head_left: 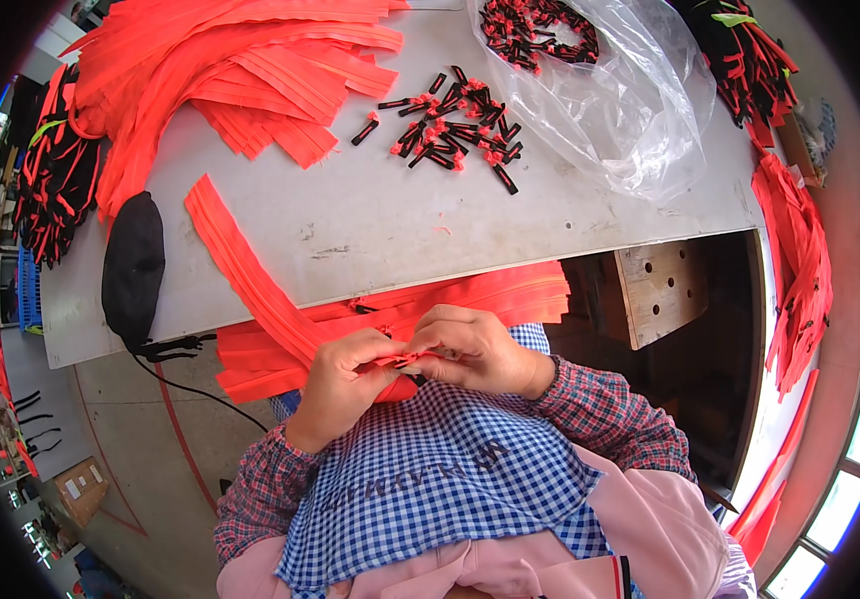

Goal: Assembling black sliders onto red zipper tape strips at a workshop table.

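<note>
Close above my lap, both hands work at one end of a long red zipper tape (250, 265). The rest of the tape trails up over the table's front edge. My left hand (340, 384) pinches the tape near its end, fingers closed. Facing it, my right hand (475, 349) has thumb and fingers pressed together on the same end. A small dark bit shows between the fingertips, too small to make out. Beneath the hands, a stack of red zipper tapes (510, 290) lies across my lap, over the blue checked apron (450, 459).
On the grey table (370, 220) lie a big heap of red zipper tapes (240, 70), black-and-red zipper pulls (460, 130) and a clear plastic bag (620, 110) with more pulls. A black pouch (133, 270) sits at the left edge. A wooden block (662, 290) is under the tabletop.
</note>
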The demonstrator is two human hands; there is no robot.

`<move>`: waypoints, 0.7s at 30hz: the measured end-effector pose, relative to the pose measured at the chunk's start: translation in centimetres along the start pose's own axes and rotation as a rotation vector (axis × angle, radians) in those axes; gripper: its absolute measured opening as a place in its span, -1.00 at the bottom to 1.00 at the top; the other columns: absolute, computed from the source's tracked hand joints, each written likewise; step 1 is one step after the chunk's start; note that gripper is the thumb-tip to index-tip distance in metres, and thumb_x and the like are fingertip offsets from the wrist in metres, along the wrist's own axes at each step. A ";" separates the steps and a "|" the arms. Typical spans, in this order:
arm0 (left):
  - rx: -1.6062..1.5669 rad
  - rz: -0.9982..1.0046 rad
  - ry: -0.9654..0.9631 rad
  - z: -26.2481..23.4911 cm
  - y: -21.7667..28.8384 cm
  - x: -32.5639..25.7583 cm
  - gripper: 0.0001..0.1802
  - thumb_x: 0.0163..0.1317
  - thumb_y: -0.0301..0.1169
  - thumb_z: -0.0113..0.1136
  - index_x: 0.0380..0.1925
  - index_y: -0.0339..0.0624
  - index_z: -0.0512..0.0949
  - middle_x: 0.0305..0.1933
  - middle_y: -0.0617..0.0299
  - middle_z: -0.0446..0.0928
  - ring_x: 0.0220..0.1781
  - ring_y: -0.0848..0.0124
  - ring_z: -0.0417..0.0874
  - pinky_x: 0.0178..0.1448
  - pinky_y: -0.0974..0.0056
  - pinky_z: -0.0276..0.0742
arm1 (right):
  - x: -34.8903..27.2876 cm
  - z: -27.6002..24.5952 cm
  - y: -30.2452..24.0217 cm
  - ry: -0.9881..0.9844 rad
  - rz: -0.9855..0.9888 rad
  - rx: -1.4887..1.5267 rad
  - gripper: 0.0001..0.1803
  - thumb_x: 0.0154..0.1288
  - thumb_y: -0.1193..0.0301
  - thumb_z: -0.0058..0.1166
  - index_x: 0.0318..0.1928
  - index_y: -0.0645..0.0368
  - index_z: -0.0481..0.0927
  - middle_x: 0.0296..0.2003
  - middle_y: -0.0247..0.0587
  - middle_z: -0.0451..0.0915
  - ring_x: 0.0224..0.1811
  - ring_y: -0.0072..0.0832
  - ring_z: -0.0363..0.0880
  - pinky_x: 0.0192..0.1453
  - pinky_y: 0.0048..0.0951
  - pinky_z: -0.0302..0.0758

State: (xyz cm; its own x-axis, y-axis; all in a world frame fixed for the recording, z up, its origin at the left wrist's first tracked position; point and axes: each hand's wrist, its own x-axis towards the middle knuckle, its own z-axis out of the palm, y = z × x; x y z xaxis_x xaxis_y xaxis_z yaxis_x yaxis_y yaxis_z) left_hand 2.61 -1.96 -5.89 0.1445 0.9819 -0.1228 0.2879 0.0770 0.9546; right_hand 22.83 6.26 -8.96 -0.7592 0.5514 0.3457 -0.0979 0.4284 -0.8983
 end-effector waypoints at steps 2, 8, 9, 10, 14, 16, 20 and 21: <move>-0.058 -0.009 0.019 0.3 -0.3 0.1 -0.74 0.10 -0.71 0.29 -0.17 -0.34 0.68 -0.29 0.15 0.62 -0.24 0.41 0.65 -0.17 0.37 0.54 | -0.1 0.1 0.0 0.049 -0.045 -0.037 -0.77 0.18 0.46 0.38 -0.17 0.22 0.63 -0.27 -0.19 0.58 -0.34 -0.38 0.59 -0.33 -0.42 0.51; -0.030 0.019 0.006 0.1 -0.3 0.0 -0.75 0.09 -0.72 0.28 -0.20 -0.34 0.67 -0.27 0.15 0.63 -0.20 0.40 0.66 -0.14 0.37 0.55 | -0.3 0.1 -0.5 0.051 -0.024 -0.015 -0.76 0.17 0.48 0.38 -0.17 0.24 0.64 -0.27 -0.16 0.58 -0.33 -0.37 0.60 -0.32 -0.42 0.52; -0.033 0.023 0.007 0.1 -0.3 0.0 -0.75 0.09 -0.73 0.28 -0.20 -0.34 0.68 -0.26 0.15 0.64 -0.20 0.40 0.66 -0.14 0.37 0.55 | -0.4 0.0 -0.5 0.051 -0.024 -0.015 -0.76 0.17 0.48 0.38 -0.17 0.24 0.64 -0.27 -0.16 0.58 -0.33 -0.37 0.60 -0.32 -0.42 0.52; -0.039 0.011 0.002 0.0 -0.3 -0.1 -0.75 0.09 -0.73 0.27 -0.20 -0.34 0.68 -0.26 0.15 0.64 -0.20 0.40 0.66 -0.14 0.37 0.55 | -0.4 0.0 -0.6 0.034 0.006 0.005 -0.76 0.18 0.49 0.35 -0.15 0.22 0.63 -0.26 -0.15 0.57 -0.27 -0.30 0.61 -0.24 -0.37 0.55; -0.061 0.024 0.012 0.2 -0.6 -0.2 -0.75 0.09 -0.74 0.27 -0.20 -0.33 0.68 -0.26 0.16 0.64 -0.19 0.41 0.66 -0.13 0.37 0.55 | -0.6 0.3 -0.2 0.048 -0.003 0.041 -0.77 0.18 0.49 0.37 -0.16 0.23 0.64 -0.26 -0.16 0.58 -0.33 -0.38 0.59 -0.32 -0.42 0.51; -0.113 -0.012 0.016 0.5 -1.1 -0.1 -0.73 0.10 -0.73 0.26 -0.17 -0.32 0.67 -0.25 0.18 0.64 -0.17 0.42 0.66 -0.09 0.37 0.54 | -0.7 0.7 0.3 0.052 0.003 0.047 -0.78 0.19 0.49 0.37 -0.17 0.23 0.63 -0.27 -0.17 0.58 -0.34 -0.39 0.58 -0.33 -0.43 0.50; -0.191 -0.052 0.041 0.9 -2.4 0.6 -0.72 0.13 -0.72 0.24 -0.14 -0.32 0.66 -0.23 0.21 0.64 -0.13 0.43 0.65 -0.02 0.37 0.53 | -0.8 1.1 1.8 0.091 0.019 0.033 -0.81 0.18 0.48 0.37 -0.24 0.22 0.61 -0.29 -0.20 0.57 -0.34 -0.39 0.56 -0.34 -0.44 0.48; -0.217 -0.080 0.011 0.8 -2.7 0.8 -0.73 0.16 -0.70 0.23 -0.11 -0.32 0.66 -0.22 0.22 0.64 -0.11 0.43 0.65 0.02 0.37 0.53 | -0.9 1.2 2.1 0.107 0.008 0.034 -0.81 0.18 0.48 0.37 -0.24 0.22 0.61 -0.29 -0.20 0.57 -0.34 -0.39 0.56 -0.34 -0.44 0.48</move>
State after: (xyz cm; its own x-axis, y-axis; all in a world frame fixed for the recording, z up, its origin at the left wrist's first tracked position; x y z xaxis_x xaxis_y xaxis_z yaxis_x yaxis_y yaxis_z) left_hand 2.74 -1.51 -8.81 0.1192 0.9728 -0.1984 0.0874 0.1888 0.9781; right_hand 22.55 5.83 -11.48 -0.6873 0.6287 0.3638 -0.1149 0.4004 -0.9091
